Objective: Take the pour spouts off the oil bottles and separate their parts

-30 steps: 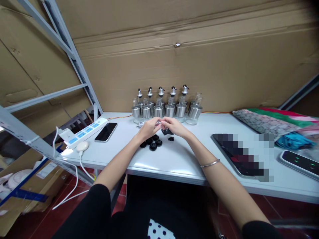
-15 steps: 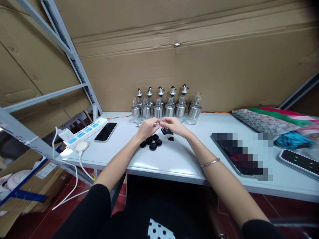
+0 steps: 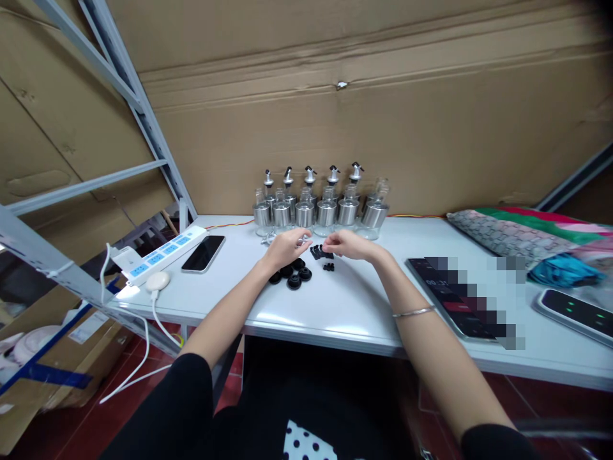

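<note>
My left hand [image 3: 286, 248] is curled above the table, its thumb and fingers closed on a small silvery part [image 3: 304, 239] that is mostly hidden. To the right, my right hand [image 3: 352, 245] reaches down with its fingertips pinched at a group of small black lever-like pieces [image 3: 316, 252]. Just below these lie several tiny black bits [image 3: 328, 267]. Round black stoppers [image 3: 294, 281] are clustered under my left wrist. More silvery parts [image 3: 268, 237] lie behind my left hand, partly covered by it.
Glass bottles with metal sleeves [image 3: 326, 214] stand in rows at the back, several topped with pourer spouts [image 3: 333, 172]. A phone [image 3: 204, 254] and a power strip [image 3: 167, 255] lie left. A partly blurred phone [image 3: 440, 287] and a patterned bag [image 3: 502, 239] lie right.
My hands, together before, are now apart. My right hand has moved right and down to the black lever-like pieces; my left hand has stayed almost in place.
</note>
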`<action>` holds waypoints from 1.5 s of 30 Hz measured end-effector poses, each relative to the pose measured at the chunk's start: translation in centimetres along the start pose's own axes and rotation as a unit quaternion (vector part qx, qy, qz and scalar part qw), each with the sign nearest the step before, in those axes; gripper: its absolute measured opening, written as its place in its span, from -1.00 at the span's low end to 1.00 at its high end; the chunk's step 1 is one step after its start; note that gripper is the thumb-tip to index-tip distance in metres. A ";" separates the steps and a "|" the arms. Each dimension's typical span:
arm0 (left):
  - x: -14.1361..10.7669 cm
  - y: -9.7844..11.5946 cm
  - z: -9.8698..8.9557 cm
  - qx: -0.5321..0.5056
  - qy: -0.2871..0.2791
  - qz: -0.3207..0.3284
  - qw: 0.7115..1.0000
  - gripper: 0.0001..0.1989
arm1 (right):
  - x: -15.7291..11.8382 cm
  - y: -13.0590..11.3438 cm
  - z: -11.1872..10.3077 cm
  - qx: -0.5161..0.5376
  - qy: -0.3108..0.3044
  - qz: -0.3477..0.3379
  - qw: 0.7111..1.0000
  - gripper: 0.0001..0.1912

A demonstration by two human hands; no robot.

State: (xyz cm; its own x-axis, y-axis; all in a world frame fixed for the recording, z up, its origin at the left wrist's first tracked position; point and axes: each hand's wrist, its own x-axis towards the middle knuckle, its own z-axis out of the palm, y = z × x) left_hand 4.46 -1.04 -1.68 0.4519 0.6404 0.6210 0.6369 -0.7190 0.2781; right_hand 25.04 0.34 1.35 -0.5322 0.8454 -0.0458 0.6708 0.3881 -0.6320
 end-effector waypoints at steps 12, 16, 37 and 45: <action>0.1 0.2 -0.4 -0.007 0.009 -0.016 1.000 -0.87 | -0.2 0.6 0.0 -0.054 -0.116 0.141 0.982 -0.79; 0.1 0.2 -0.5 -0.006 0.013 -0.018 1.000 -0.87 | -0.3 0.7 0.2 -0.015 -0.117 0.156 0.981 -0.84; 0.1 0.2 -0.4 0.004 0.005 -0.016 1.000 -0.87 | -0.1 -1.1 1.5 0.015 -0.072 0.121 0.990 -0.86; 0.1 0.1 -0.4 -0.004 -0.001 -0.021 1.000 -0.87 | -0.7 -1.7 1.1 0.021 -0.106 0.144 0.984 -0.72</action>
State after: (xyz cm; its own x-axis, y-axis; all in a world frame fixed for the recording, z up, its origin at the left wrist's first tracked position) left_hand 4.30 -1.15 -1.32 0.4262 0.6707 0.6071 0.6504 -0.6936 0.3096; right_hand 23.70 -1.31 1.58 -0.4212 0.8213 -0.3848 0.7903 0.1242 -0.6000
